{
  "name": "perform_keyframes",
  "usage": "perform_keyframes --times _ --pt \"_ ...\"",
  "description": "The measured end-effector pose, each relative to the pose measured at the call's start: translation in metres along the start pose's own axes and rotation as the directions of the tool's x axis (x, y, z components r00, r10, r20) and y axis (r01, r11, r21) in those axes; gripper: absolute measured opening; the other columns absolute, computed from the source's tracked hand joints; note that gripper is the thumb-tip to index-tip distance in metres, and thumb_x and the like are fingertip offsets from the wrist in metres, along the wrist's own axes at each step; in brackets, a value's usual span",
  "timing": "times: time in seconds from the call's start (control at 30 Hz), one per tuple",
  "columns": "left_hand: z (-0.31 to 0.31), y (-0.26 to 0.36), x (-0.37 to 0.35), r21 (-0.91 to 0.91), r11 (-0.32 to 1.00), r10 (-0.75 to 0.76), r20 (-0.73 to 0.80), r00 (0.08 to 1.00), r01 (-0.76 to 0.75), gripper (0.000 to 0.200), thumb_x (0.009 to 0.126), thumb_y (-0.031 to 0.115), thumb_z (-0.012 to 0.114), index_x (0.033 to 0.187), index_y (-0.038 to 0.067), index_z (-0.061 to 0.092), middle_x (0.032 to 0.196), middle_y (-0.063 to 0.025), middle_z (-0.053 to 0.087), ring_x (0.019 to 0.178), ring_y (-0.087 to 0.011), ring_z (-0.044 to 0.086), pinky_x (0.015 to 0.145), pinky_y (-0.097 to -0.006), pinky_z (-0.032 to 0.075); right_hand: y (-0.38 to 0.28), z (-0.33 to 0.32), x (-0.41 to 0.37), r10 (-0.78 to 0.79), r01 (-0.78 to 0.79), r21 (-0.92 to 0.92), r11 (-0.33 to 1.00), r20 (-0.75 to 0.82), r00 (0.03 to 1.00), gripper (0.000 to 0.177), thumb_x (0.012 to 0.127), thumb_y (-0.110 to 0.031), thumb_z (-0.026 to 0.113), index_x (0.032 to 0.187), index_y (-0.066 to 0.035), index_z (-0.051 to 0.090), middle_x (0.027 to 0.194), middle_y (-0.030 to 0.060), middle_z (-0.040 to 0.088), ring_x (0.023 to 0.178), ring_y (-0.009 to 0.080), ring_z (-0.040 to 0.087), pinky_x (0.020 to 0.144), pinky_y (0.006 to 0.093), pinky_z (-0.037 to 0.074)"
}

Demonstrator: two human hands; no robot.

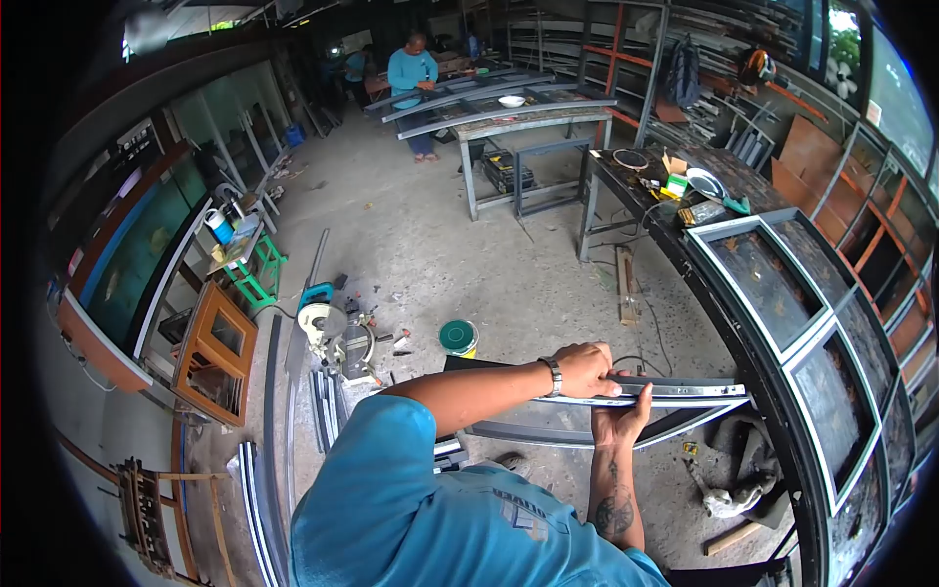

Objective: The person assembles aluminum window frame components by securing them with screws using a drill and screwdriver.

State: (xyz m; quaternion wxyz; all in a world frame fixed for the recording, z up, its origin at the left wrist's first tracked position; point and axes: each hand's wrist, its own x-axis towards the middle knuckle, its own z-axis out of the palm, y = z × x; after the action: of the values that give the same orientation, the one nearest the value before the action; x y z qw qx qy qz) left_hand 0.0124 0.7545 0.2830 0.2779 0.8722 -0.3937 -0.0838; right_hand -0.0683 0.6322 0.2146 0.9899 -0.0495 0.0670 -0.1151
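Observation:
A grey metal frame (pixel 685 388) with pale edges lies across the space in front of me, its right end near the dark workbench. My left hand (pixel 584 371), with a watch on the wrist, is closed on the frame's upper bar from above. Under the same bar, my right hand (pixel 622 421) grips it from below, with the thumb up on the near side. The two hands are close together. Any small item between the left fingers is too small to tell.
A long dark workbench (pixel 675 230) on the right bears glazed frames (pixel 758 274). On the floor are a miter saw (pixel 328 328), a green-lidded bucket (pixel 458 338) and metal profiles (pixel 271 430). Another person (pixel 412 70) stands at the far table (pixel 528 120).

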Motion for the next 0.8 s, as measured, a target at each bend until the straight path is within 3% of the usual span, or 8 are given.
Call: perform_keyframes --times 0.1,0.17,0.23,0.37,0.47,0.57,0.7,0.8 --pt "-0.019 0.021 0.002 0.065 0.998 0.010 0.082 0.997 -0.015 0.046 0.087 0.045 0.066 0.077 0.001 0.072 0.112 -0.0095 0.062 0.097 -0.0288 0.064 0.078 -0.0419 0.052 -0.005 -0.009 0.006 -0.017 0.016 -0.038 0.999 -0.022 1.000 0.037 0.082 -0.017 0.072 0.116 -0.019 0.057 0.100 0.0095 0.065 0.098 0.0296 0.063 0.094 0.0471 0.052" --pt "-0.017 0.024 0.007 0.340 0.940 0.057 -0.100 0.993 -0.020 0.045 0.089 0.044 0.064 0.087 0.000 0.071 0.111 -0.0091 0.062 0.099 -0.0298 0.064 0.079 -0.0444 0.052 -0.011 -0.002 -0.002 0.037 -0.051 -0.106 0.993 -0.126 0.991 0.041 0.077 -0.019 0.072 0.114 -0.006 0.057 0.104 0.0109 0.065 0.095 0.0256 0.064 0.095 0.0425 0.052" --pt "-0.018 0.024 0.016 0.426 0.905 -0.049 0.085 0.995 0.008 0.046 0.090 0.045 0.062 0.090 0.000 0.071 0.110 -0.0131 0.063 0.096 -0.0337 0.066 0.080 -0.0458 0.053 -0.012 -0.005 -0.008 0.028 -0.044 -0.128 0.991 -0.126 0.992 0.037 0.076 -0.021 0.072 0.104 0.000 0.060 0.102 0.0119 0.066 0.096 0.0255 0.064 0.095 0.0404 0.052" --pt "-0.014 0.030 0.018 0.466 0.883 -0.035 0.182 0.983 -0.054 0.047 0.091 0.046 0.060 0.087 0.001 0.071 0.104 -0.0143 0.066 0.098 -0.0344 0.066 0.082 -0.0454 0.053 -0.018 -0.013 -0.012 0.053 -0.070 -0.137 0.988 -0.126 0.991 0.025 0.076 -0.018 0.071 0.092 0.000 0.064 0.090 0.0118 0.067 0.088 0.0262 0.065 0.090 0.0405 0.053" --pt "-0.018 0.030 0.026 0.299 0.954 -0.089 0.266 0.960 0.006 0.039 0.089 0.045 0.062 0.088 0.008 0.072 0.101 -0.0136 0.067 0.097 -0.0335 0.065 0.082 -0.0461 0.052 -0.023 -0.030 -0.009 0.060 -0.078 -0.095 0.992 -0.177 0.982 0.022 0.076 -0.011 0.071 0.093 -0.001 0.062 0.089 0.0116 0.066 0.086 0.0268 0.065 0.087 0.0427 0.053" --pt "0.006 0.006 0.031 0.053 0.996 0.070 0.137 0.988 -0.078 0.039 0.088 0.044 0.065 0.092 0.005 0.068 0.090 -0.0152 0.069 0.089 -0.0343 0.067 0.077 -0.0434 0.052 -0.025 -0.023 -0.010 0.053 -0.071 -0.091 0.993 -0.184 0.981 0.023 0.077 -0.007 0.070 0.097 -0.001 0.061 0.090 0.0104 0.066 0.087 0.0264 0.065 0.087 0.0464 0.053" --pt "0.012 0.026 0.035 0.052 0.998 0.035 0.188 0.981 -0.046 0.042 0.089 0.046 0.064 0.087 0.003 0.064 0.081 -0.0159 0.068 0.080 -0.0365 0.067 0.071 -0.0437 0.052 -0.023 -0.027 -0.006 0.041 -0.058 -0.155 0.986 -0.108 0.993 0.034 0.076 -0.016 0.074 0.103 0.000 0.060 0.100 0.0109 0.065 0.098 0.0273 0.063 0.098 0.0456 0.048" --pt "0.027 0.019 0.038 0.176 0.984 0.014 0.042 0.999 -0.021 0.047 0.091 0.051 0.059 0.078 0.006 0.058 0.071 -0.0151 0.066 0.071 -0.0398 0.066 0.062 -0.0470 0.050 -0.023 -0.026 -0.003 0.059 -0.075 -0.174 0.982 -0.097 0.994 0.034 0.075 -0.018 0.075 0.102 -0.001 0.062 0.100 0.0100 0.065 0.099 0.0270 0.063 0.098 0.0464 0.048"
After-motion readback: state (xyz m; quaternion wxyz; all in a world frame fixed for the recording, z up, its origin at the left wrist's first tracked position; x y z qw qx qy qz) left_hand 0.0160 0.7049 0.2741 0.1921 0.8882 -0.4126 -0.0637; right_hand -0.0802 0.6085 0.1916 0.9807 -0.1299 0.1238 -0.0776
